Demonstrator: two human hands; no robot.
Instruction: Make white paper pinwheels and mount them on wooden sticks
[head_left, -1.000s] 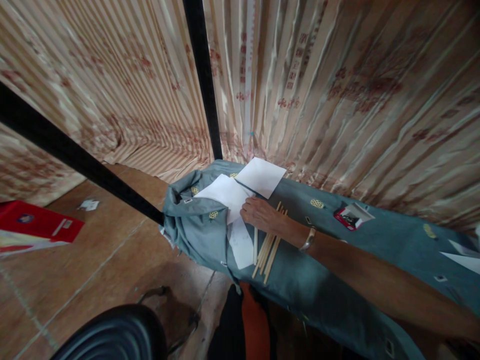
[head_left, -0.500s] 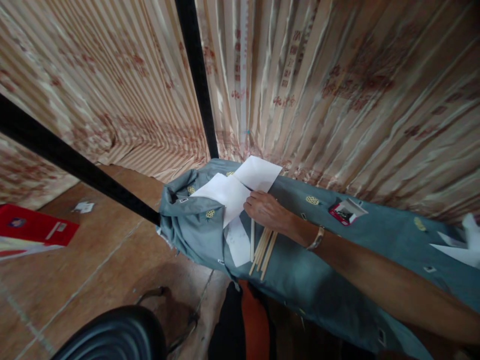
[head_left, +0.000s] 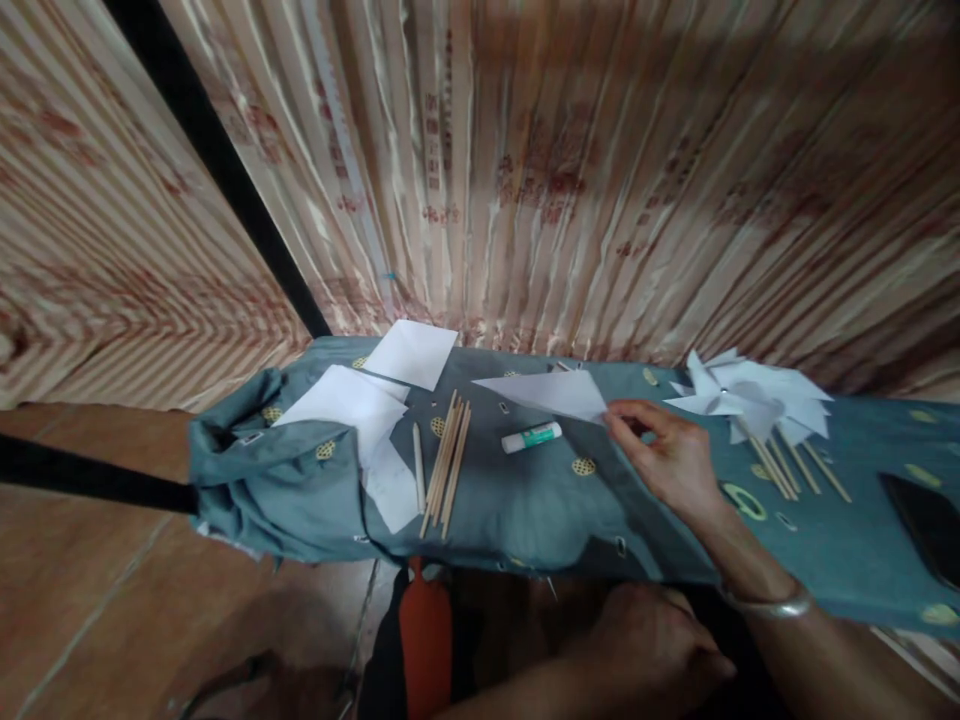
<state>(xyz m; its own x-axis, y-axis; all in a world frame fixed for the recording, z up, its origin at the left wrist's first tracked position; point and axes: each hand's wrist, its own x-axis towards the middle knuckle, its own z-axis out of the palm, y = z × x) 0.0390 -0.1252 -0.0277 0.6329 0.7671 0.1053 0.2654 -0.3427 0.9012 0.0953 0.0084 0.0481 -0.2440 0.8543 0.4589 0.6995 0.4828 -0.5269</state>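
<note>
My right hand [head_left: 664, 455], with a silver bracelet at its wrist, pinches the corner of a folded-looking sheet of white paper [head_left: 547, 390] over the cloth-covered table. Just below the sheet lies a glue stick [head_left: 531, 437] with a green label. To its left are several thin wooden sticks [head_left: 448, 465] and a white pencil-like stick [head_left: 418, 468]. My left hand [head_left: 652, 640] is low by my lap, below the table's edge; it is dim and blurred, and its fingers cannot be made out.
White paper sheets [head_left: 412, 352] lie spread at the table's left end. Right of my hand are paper pinwheels [head_left: 780, 395] on wooden sticks, a green ring-like item [head_left: 744, 502] and a black phone [head_left: 926, 525]. A patterned curtain [head_left: 525, 200] hangs behind, with a black pole [head_left: 225, 180].
My right hand has come away from the paper pile to the right, with a white sheet in its fingers. The view has turned right, bringing the pinwheels and my left hand into sight.
</note>
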